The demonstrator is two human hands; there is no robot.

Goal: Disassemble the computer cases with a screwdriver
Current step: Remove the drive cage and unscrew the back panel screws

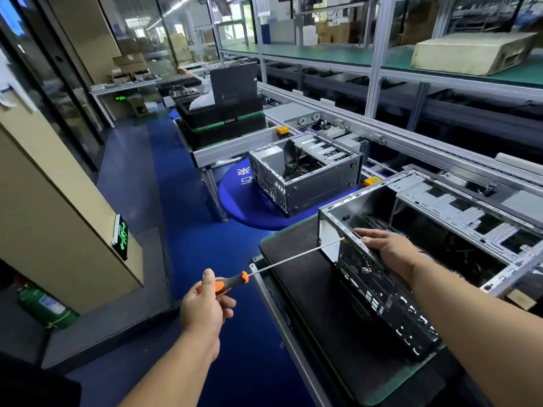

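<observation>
Left hand around screwdriver

Screwdriver tip at case

I see both of my forearms bare from the bottom edge of the view up to the wrists, with no sleeves showing. My left hand and my right hand wear no gloves, rings, watch or bands.
</observation>
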